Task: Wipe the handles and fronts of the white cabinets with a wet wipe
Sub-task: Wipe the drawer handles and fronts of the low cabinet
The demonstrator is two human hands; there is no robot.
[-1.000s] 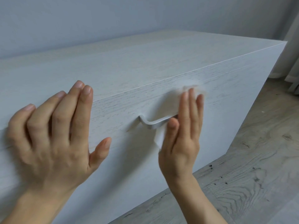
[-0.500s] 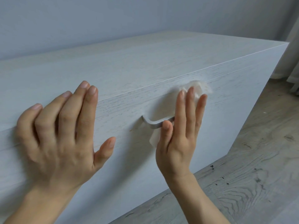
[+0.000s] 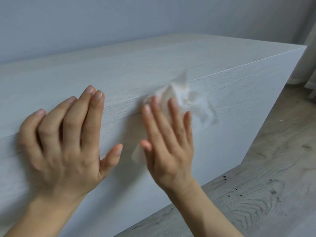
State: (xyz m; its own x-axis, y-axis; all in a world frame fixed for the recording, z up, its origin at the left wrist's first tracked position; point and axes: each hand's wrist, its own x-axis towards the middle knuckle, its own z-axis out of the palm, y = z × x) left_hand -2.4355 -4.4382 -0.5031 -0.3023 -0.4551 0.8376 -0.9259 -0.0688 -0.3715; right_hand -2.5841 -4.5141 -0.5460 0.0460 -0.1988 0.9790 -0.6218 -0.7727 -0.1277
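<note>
Around: grey wall (image 3: 153, 17) at 12 o'clock, curtain edge (image 3: 310, 57) at 2 o'clock, wood-grain floor (image 3: 273, 185) at 4 o'clock.

In front of the cabinet front (image 3: 248, 120), covering part of it: both hands.

Counted: one white cabinet, one wet wipe (image 3: 186, 98), two hands.

Left hand (image 3: 65, 139) at 8 o'clock, fingers straight and flat on the front, grasping nothing.

Right hand (image 3: 169, 142) at centre, blurred, fingers straight and spread, pressing the wipe against the front just under the top edge.

Wipe crumpled, long axis slanting from 7 o'clock by the thumb to 1 o'clock past the fingertips.

Cabinet long axis from 9 towards 2 o'clock.
</note>
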